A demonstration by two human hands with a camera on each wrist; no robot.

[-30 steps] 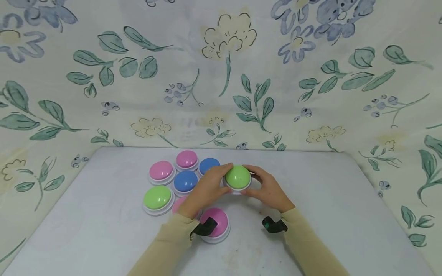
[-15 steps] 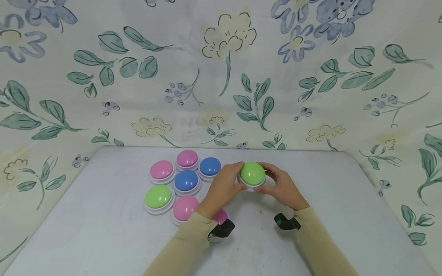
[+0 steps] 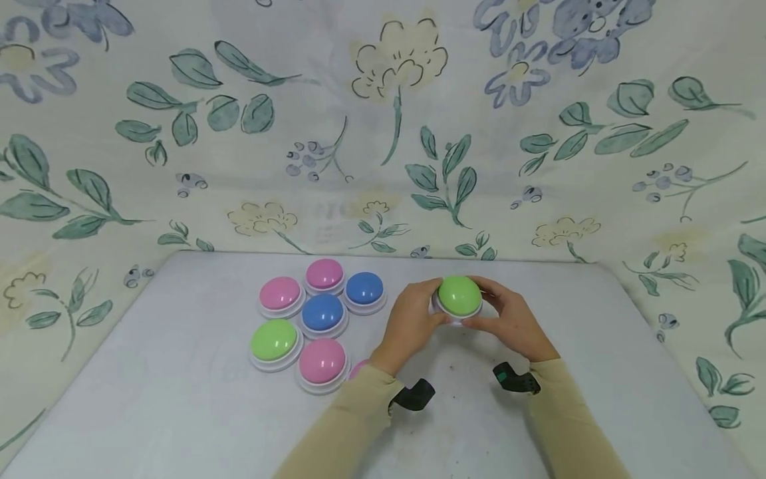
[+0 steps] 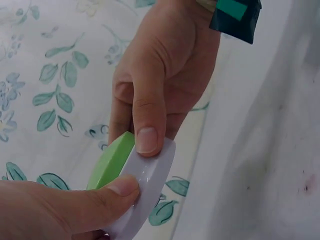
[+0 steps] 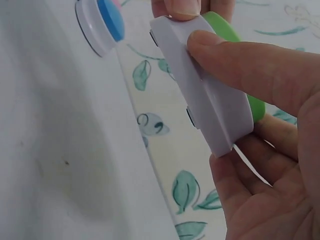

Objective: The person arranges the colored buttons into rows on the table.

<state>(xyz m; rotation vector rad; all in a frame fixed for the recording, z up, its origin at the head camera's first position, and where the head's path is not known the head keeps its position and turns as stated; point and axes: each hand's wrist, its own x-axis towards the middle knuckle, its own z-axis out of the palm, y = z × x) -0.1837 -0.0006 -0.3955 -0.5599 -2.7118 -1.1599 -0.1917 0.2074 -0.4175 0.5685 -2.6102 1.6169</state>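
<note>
A green push button with a round white base is held between both hands, close over the right-middle of the table in the head view. My left hand grips its left side, thumb at the near edge of the base. From the right, my right hand grips it with thumb in front and fingers behind. Both thumbs press the white base in the left wrist view. The button's underside, with small feet, shows clear of the white table in the right wrist view.
Left of the hands stand several more buttons on the white table: pink, blue, green and others. One pink button is mostly hidden behind my left forearm. A floral cloth hangs behind the table.
Both hands have carried the green button rightward and slightly away, apart from the group of buttons. The blue button at the group's right side is now fully uncovered.
</note>
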